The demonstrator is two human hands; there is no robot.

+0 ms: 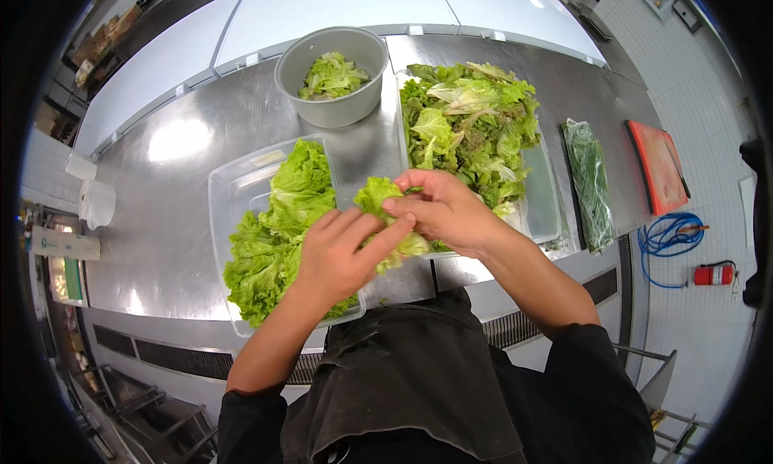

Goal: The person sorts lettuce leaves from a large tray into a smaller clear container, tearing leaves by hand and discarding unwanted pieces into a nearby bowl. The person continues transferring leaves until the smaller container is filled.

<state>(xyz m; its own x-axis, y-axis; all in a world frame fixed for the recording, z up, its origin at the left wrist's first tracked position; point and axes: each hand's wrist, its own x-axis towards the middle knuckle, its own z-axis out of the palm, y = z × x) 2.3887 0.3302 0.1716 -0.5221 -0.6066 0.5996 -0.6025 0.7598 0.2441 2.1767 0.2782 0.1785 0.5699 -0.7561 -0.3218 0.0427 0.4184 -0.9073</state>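
Between my two hands is a green lettuce leaf [375,193], held above the gap between two plastic containers. My left hand [341,253] has its fingers across the leaf's lower part, and they look slightly blurred. The thumb and fingers of my right hand [444,210] pinch the leaf's upper edge. Left of the leaf, a clear plastic container [220,189] holds large green lettuce leaves [302,186]. On the right, a pile of mixed lettuce leaves [471,120], some with reddish-brown edges, heaps over another clear container [543,186]. Part of the held leaf is hidden by my fingers.
A grey round pot [341,111] with lettuce pieces stands at the back of the steel counter [145,234]. To the right lie a plastic-wrapped green bundle [587,186] and a red cutting board [655,168] with a knife [676,168]. Paper rolls [96,203] stand at the left edge.
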